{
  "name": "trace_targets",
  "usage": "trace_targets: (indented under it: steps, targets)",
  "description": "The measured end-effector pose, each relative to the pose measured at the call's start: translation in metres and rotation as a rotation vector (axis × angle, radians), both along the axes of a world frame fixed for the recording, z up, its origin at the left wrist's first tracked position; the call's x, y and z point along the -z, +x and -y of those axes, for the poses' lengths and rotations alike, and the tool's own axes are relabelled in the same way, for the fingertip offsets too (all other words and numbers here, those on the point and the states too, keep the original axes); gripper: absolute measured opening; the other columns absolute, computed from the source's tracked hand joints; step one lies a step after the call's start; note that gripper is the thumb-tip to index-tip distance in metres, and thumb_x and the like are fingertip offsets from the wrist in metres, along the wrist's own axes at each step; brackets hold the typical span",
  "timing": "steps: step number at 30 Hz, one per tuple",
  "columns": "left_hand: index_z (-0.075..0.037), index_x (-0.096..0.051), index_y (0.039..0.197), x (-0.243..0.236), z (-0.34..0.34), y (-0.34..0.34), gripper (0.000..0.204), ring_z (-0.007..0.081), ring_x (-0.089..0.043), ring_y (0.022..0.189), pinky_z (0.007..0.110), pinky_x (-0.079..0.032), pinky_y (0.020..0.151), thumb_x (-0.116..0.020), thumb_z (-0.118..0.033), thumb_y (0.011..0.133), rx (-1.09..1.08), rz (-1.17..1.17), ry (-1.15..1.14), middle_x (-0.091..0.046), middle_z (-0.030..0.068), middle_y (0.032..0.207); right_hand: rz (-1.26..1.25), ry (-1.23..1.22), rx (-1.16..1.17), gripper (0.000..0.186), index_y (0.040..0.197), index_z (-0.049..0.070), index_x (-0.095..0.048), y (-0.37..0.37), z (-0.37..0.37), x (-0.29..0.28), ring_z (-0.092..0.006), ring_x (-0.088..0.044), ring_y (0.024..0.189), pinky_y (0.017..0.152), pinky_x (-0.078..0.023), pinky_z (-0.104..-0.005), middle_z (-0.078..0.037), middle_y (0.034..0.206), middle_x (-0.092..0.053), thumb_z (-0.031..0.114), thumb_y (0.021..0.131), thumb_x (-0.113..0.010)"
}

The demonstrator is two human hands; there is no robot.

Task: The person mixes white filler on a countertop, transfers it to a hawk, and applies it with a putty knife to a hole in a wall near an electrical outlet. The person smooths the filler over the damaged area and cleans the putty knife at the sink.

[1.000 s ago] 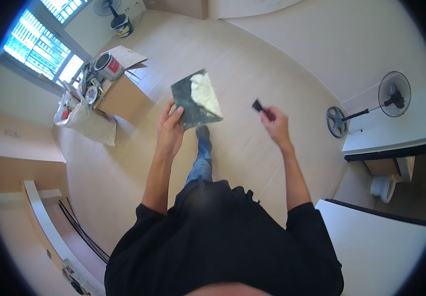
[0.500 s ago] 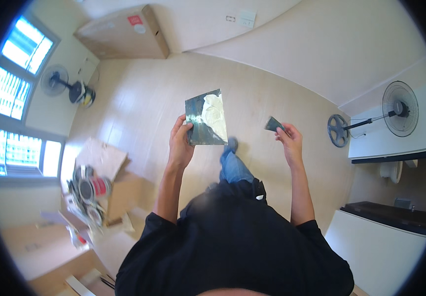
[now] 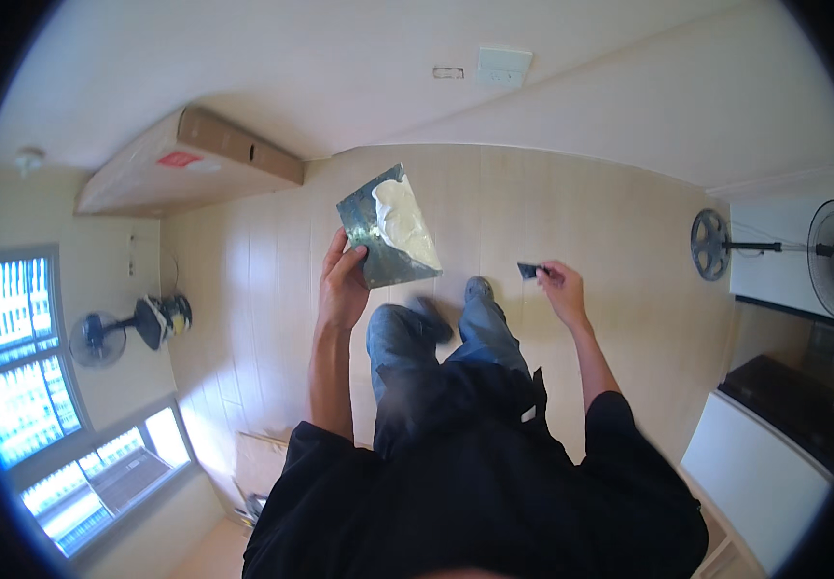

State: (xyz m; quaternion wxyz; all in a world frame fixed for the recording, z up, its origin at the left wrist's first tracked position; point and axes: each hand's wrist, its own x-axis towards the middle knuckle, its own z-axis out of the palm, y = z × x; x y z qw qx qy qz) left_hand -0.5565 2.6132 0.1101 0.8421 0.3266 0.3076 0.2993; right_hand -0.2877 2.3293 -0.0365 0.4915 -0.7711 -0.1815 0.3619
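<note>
Left hand [image 3: 345,289] pinching the plate [image 3: 384,264] at its near left edge, thumb on top, fingers mostly hidden underneath. Right hand [image 3: 564,289] gripping a little scraper [image 3: 531,270] by its near end, off to the right of the plate and well apart from it. Would carry the plate level, to avoid losing any paste [image 3: 401,227], and hold that thumb clear of the goop. Pinch the scraper lightly, for an easy wrist turn. Material-wise: plate thin, flat, four-sided, dark and scuffed, probably metal. Paste thick, creamy, off-white, heaped away from the left grip. Scraper dark, stubby; can't make out its edge.
</note>
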Motion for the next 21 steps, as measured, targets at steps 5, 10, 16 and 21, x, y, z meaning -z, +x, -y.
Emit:
trace_targets:
  steps: [5, 10, 16, 21]
  targets:
    - [0.001, -0.05, 0.136, 0.053, -0.136, 0.066, 0.039, 0.0157, -0.062, 0.107, 0.031, -0.05, 0.092, -0.054, -0.008, 0.097, 0.198, -0.083, -0.082, -0.064, 0.0087, 0.119, 0.264, 0.272, 0.05, 0.017, 0.107, -0.001, -0.069, 0.013, -0.16, -0.093, -0.0133, -0.065, 0.078, 0.071, -0.053, -0.0254, -0.006, 0.091, -0.069, -0.004, 0.091, -0.064]
    - [0.004, -0.055, 0.13, 0.155, -0.241, 0.137, 0.034, 0.0126, -0.067, 0.091, 0.026, -0.053, 0.079, -0.053, -0.006, 0.097, 0.461, -0.075, -0.014, -0.069, 0.0089, 0.107, 0.925, 0.257, -0.259, 0.03, 0.105, -0.001, -0.07, 0.036, -0.271, -0.089, -0.0237, -0.068, 0.08, 0.068, -0.057, -0.0301, -0.011, 0.089, -0.069, -0.011, 0.077, -0.07]
    - [0.004, -0.059, 0.125, 0.254, -0.254, 0.174, 0.031, 0.012, -0.067, 0.086, 0.025, -0.053, 0.076, -0.052, -0.004, 0.096, 0.444, -0.091, -0.01, -0.07, 0.0092, 0.104, 1.132, 0.277, -0.336, 0.031, 0.099, -0.004, -0.069, 0.041, -0.317, 0.009, -0.0289, -0.071, 0.082, 0.067, -0.06, -0.0339, -0.014, 0.091, -0.07, -0.012, 0.07, -0.073]
    - [0.005, -0.059, 0.126, 0.312, -0.251, 0.186, 0.031, 0.0108, -0.066, 0.087, 0.024, -0.053, 0.076, -0.052, -0.004, 0.096, 0.514, -0.063, -0.011, -0.07, 0.0083, 0.104, 1.15, 0.234, -0.36, 0.03, 0.099, -0.005, -0.069, 0.042, -0.319, 0.073, -0.0305, -0.072, 0.083, 0.07, -0.061, -0.0346, -0.016, 0.091, -0.07, -0.014, 0.071, -0.073]
